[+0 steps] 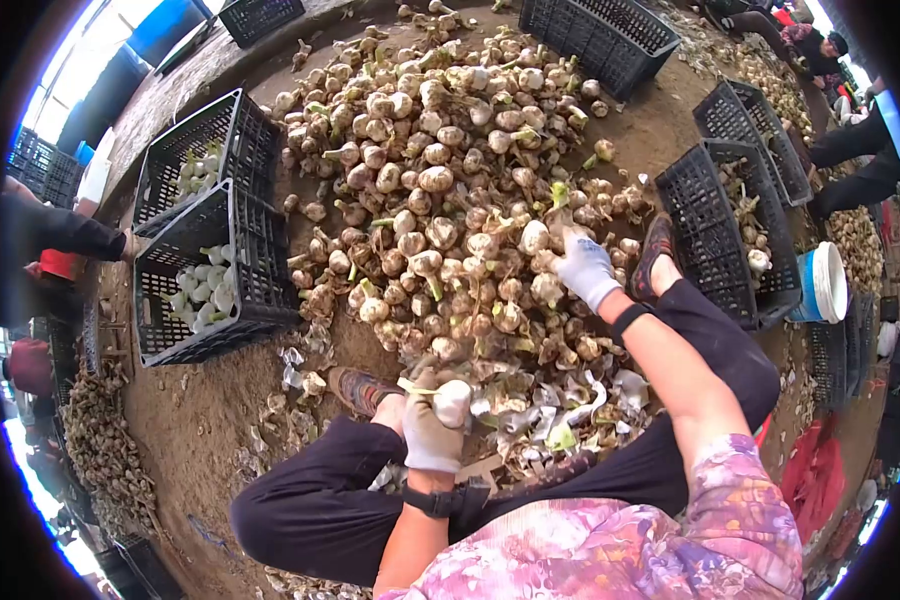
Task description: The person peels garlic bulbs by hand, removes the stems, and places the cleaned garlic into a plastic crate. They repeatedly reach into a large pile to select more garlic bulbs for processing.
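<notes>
A big heap of dirty, unpeeled garlic bulbs (440, 190) lies on the earth floor in front of me. My left hand (428, 432), in a white glove, is closed around a peeled white garlic bulb (453, 402) with a green stalk end, held low between my knees. My right hand (584, 268), also gloved, reaches forward into the near edge of the heap and rests on the bulbs there; whether it grips one is hidden. Papery garlic skins and cut stalks (560, 410) are strewn by my legs.
Two black plastic crates (255, 290) at the left hold peeled white bulbs. More black crates (705, 235) stand at the right and back, next to a white bucket (825, 282). Other people sit at the left edge and far right. Another garlic pile (105, 450) lies lower left.
</notes>
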### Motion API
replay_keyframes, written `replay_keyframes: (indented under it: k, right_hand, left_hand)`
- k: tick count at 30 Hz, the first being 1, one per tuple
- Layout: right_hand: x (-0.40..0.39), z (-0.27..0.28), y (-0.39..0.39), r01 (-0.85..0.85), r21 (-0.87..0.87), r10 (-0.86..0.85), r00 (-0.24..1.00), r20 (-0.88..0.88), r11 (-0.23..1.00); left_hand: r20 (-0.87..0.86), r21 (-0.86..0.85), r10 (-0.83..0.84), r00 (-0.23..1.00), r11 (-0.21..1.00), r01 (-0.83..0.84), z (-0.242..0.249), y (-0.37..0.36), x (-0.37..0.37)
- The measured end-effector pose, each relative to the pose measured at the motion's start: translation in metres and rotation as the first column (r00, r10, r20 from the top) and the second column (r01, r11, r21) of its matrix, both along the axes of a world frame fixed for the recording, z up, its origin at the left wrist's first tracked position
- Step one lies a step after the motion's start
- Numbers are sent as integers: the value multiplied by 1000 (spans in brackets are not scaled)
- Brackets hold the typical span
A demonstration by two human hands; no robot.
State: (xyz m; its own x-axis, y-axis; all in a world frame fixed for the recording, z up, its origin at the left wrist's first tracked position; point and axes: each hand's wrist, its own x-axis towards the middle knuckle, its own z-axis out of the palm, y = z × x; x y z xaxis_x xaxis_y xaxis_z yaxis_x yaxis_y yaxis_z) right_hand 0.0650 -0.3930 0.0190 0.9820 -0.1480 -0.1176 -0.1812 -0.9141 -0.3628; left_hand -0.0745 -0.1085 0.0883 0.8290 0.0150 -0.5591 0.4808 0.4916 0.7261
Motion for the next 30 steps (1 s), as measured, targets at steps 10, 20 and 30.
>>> replay_keyframes:
  k: [10,20,30]
  right_hand:
    - [21,-19,36,159,341,-120,984,-134,927]
    - [-128,138,107,-625,304,505,771,388,719]
    - [-149,157,120,-108,759,125,991,35,642]
  left_hand:
    - [-136,-149,23,990,988,-44,-24,-10,10]
    - [128,-627,-205,970,742,240,-21,-3,-16]
    - [510,217,-246,824,964,154,37,-16,-40]
